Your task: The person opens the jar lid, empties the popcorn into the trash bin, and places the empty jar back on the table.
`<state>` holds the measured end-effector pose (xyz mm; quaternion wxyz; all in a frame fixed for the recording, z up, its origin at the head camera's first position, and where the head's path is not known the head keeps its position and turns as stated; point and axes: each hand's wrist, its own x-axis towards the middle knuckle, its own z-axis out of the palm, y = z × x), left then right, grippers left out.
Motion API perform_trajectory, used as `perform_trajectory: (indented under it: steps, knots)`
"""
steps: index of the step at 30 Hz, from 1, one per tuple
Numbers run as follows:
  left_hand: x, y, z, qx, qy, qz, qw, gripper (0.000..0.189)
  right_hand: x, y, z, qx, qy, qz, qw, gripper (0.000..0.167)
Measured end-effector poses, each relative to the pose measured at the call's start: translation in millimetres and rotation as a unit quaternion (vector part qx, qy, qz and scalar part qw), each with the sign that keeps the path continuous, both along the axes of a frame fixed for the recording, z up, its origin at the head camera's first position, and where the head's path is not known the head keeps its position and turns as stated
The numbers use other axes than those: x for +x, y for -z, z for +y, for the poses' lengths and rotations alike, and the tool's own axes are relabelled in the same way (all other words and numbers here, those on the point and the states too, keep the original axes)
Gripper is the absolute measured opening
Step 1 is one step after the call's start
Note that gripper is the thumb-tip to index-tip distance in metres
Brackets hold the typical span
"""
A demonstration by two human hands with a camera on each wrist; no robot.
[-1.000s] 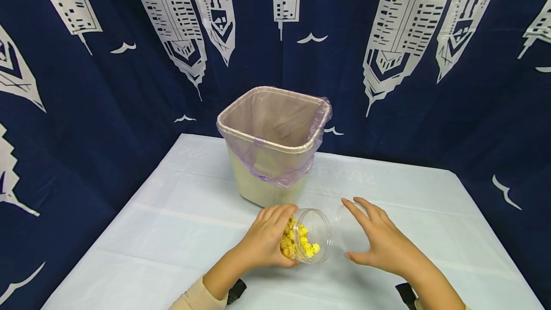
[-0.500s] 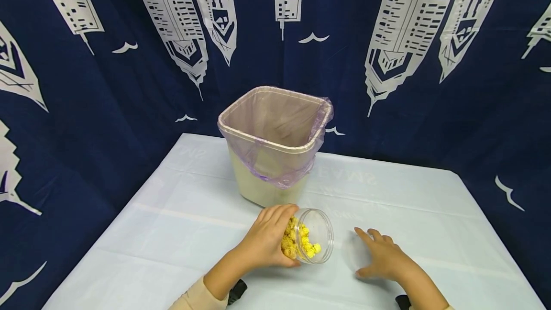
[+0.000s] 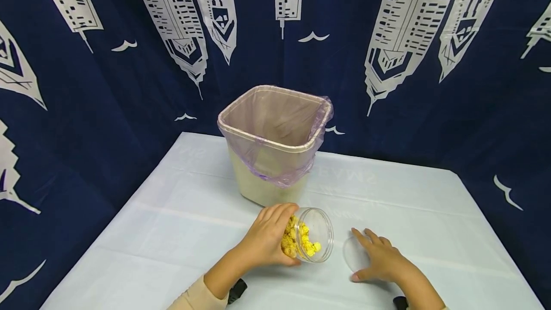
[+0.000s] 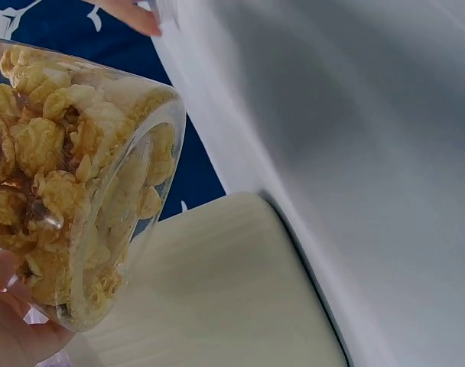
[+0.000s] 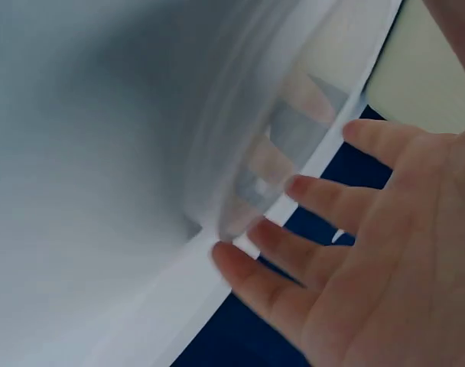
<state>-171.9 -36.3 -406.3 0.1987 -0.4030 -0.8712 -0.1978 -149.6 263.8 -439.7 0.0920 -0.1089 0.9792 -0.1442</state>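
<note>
Navy-curtained booth (image 3: 275, 56), white-covered table (image 3: 185, 219)

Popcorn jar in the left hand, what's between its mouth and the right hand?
In the head view, a strip of bare white tablecloth lies next to the jar, then the clear round lid, partly hidden by the right hand.

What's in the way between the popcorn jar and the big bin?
Nothing separate that I can see. The left hand holds the tilted jar in front of the bin; only the bin's near wall is in the way of getting inside.
</note>
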Motion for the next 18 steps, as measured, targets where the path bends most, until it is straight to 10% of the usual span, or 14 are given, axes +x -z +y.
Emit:
perform_trajectory:
  steps: [7,18]
  knots:
    - [0.1,-0.4,-0.6,-0.002,-0.002,-0.013,0.9999,0.107,-11.0,-29.5,-1.4,-0.072,-0.040,0.064,0.9945,0.080]
    - [0.4,-0.7,-0.6,0.000,0.002,-0.009,1.0000,0.107,-47.0,-94.4,-15.8,-0.279,-0.033,0.092,0.9553,0.058]
